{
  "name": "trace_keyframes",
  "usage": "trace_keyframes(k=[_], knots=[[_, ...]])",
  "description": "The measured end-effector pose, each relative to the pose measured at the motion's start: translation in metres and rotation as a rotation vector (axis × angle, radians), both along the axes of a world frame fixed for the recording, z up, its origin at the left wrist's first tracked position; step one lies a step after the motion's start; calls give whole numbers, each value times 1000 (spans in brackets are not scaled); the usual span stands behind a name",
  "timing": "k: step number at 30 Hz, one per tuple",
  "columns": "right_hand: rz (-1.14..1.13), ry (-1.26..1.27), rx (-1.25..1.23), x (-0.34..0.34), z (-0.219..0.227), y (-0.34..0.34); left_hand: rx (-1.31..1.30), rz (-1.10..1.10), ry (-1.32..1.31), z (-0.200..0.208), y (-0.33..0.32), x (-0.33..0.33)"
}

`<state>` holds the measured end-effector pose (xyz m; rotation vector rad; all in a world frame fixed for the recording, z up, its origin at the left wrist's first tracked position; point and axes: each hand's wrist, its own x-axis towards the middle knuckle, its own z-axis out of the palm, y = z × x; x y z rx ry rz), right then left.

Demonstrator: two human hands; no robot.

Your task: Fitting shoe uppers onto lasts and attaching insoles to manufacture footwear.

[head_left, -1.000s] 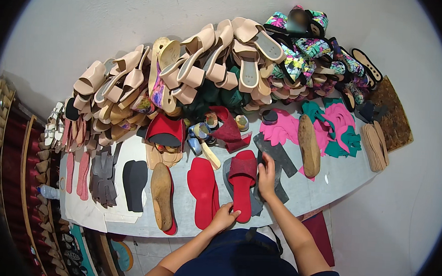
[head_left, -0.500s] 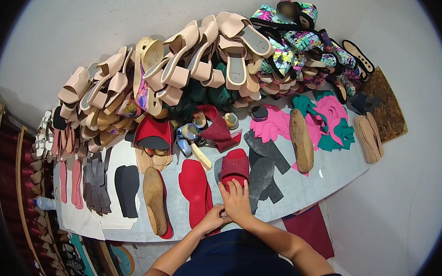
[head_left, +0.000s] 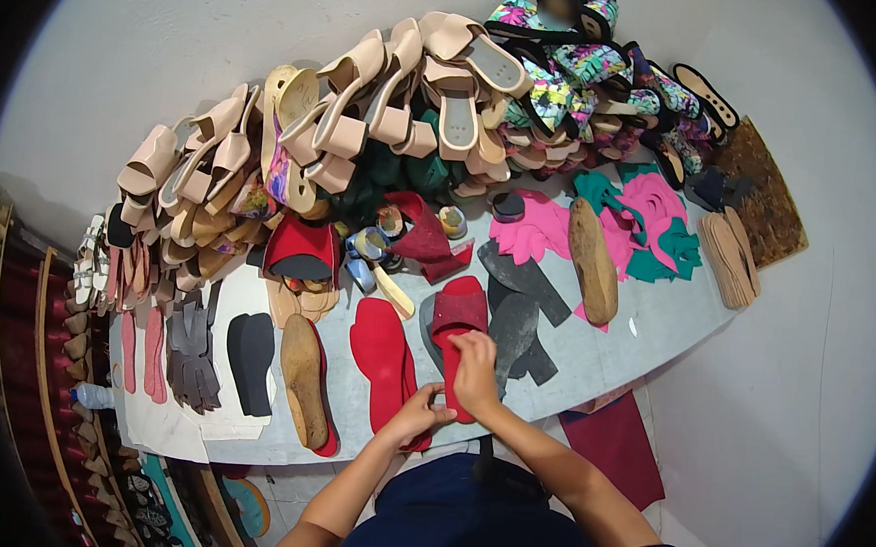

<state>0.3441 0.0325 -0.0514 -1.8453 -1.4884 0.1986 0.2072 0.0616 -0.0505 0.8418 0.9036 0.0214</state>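
A red slide sandal [head_left: 459, 394] with a darker red strap [head_left: 459, 307] lies in front of me, its toe pointing away. At its heel end my left hand [head_left: 415, 417] grips the edge, with the thumb against the sole. Just behind the strap, my right hand [head_left: 475, 373] is over the footbed with its fingers bent together. Whether a small thing is between those fingertips is hidden. Left of the sandal lies a pair of red soles [head_left: 379, 360]. Dark grey sole pieces [head_left: 514, 337] lie partly under and to the right of it.
Heeled beige sandals [head_left: 341, 135] and patterned slippers [head_left: 567, 82] are piled along the wall. On the table [head_left: 642, 354] are wooden shoe lasts [head_left: 593, 262], black soles [head_left: 250, 363], pink scraps [head_left: 529, 234] and a knife-like tool with a pale handle [head_left: 395, 293].
My right hand's fingers have gone from lying flat at the strap's edge to being bent over the footbed. More of the sandal's heel end shows. The whole view has shifted slightly.
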Motion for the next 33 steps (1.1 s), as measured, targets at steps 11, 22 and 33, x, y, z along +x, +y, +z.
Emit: trace_keyframes(k=[11,22,33], knots=[[71,1106,-211,11,-31,-78,-36,63,-175,17,-23,4],[83,1336,-290,21,-4,-72,-295,162,-186,13,-23,1],[-95,1310,-324,22,-10,-66,153,77,-107,3,-35,8]])
